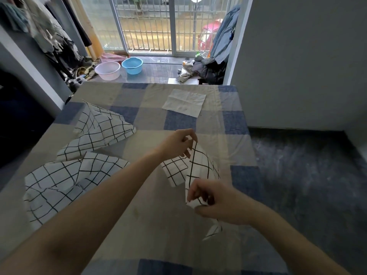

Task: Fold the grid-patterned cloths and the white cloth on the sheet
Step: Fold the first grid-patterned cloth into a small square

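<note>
Both hands pinch one grid cloth point(200, 167) above the sheet point(151, 205). The left hand point(178, 144) grips its top corner. The right hand point(216, 201) grips its lower edge.

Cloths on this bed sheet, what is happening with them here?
A person is folding cloths on a checked sheet. Both hands, left and right, pinch one grid-patterned cloth and hold it lifted. Two more grid cloths lie loose at the left. The white cloth lies flat farther away, untouched.

Black-gridded white cloths point(99, 126), blue-beige checked sheet point(151, 120).
</note>
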